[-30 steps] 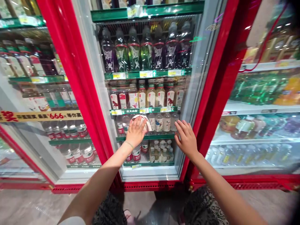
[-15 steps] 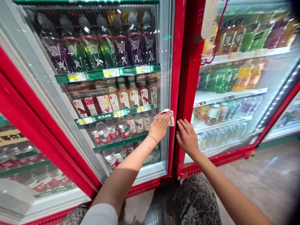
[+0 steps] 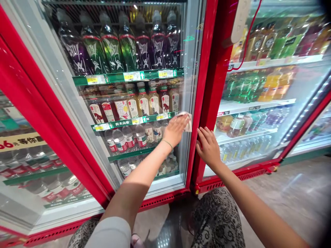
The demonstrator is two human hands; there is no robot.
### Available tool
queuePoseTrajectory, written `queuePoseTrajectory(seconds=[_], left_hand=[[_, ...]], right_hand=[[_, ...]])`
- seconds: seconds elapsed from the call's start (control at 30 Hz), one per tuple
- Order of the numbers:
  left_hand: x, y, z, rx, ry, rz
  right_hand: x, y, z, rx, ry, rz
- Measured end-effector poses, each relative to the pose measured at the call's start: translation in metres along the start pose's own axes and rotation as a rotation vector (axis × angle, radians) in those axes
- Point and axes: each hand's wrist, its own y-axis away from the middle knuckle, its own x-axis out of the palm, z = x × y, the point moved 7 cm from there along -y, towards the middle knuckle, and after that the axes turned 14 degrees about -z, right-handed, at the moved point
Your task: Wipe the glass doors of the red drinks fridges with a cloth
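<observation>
My left hand (image 3: pixel 175 131) lies against the glass door (image 3: pixel 184 160) of a red-framed drinks fridge. Under its fingers is a pale cloth (image 3: pixel 188 124), pressed to the glass near the door's right edge; part of it is hidden by the hand. A thin band circles my left wrist. My right hand (image 3: pixel 209 148) rests with fingers stretched out on the red side frame (image 3: pixel 212 86) between two fridges and holds nothing. Behind the glass, bottled drinks (image 3: pixel 144 103) stand in rows on green-edged shelves.
At the right is another fridge with bottles (image 3: pixel 236 125) on white shelves. A white power strip (image 3: pixel 239 22) and a red cable (image 3: pixel 244 51) hang on the frame above my right hand. Another red-framed door (image 3: pixel 51 131) is at the left. Below are my patterned trouser legs (image 3: pixel 219 217) and the shiny floor (image 3: pixel 302 193).
My left hand and the cloth have slid slightly up the glass. My right hand stays on the frame. The view has shifted a little to the left.
</observation>
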Motion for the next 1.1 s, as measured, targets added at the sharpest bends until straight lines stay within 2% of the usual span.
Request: queuePoseTrajectory(seconds=[0.1,0.13,0.2,0.27,0.5,0.6,0.7,0.83,0.93,1.1], left_hand=[[-0.040,-0.027,0.046,-0.094,0.004,-0.081],[-0.049,-0.027,0.055,-0.112,0.001,-0.092],[-0.058,-0.011,0.066,-0.145,-0.010,-0.088],[-0.056,0.022,0.067,-0.184,-0.027,-0.059],[-0.026,0.173,0.058,-0.254,-0.089,0.059],[-0.029,0.221,0.071,-0.277,-0.125,0.091],[-0.041,0.253,0.096,-0.315,-0.178,0.121],[-0.069,0.278,0.138,-0.336,-0.238,0.130],[-0.092,0.291,0.171,-0.405,-0.294,0.116],[-0.116,0.289,0.206,-0.510,-0.322,0.069]], right_hand=[[0.003,-0.012,0.011,0.032,-0.016,-0.031],[0.003,-0.016,0.015,0.039,-0.022,-0.036],[0.003,-0.021,0.025,0.037,-0.031,-0.036],[0.002,-0.024,0.037,0.009,-0.039,-0.028],[-0.007,-0.022,0.068,-0.108,-0.063,-0.003],[-0.003,-0.020,0.079,-0.157,-0.089,0.001],[0.011,-0.019,0.096,-0.193,-0.132,0.015],[0.036,-0.019,0.130,-0.205,-0.212,0.027],[0.049,-0.019,0.156,-0.219,-0.271,0.027],[0.056,-0.020,0.179,-0.257,-0.343,0.008]])
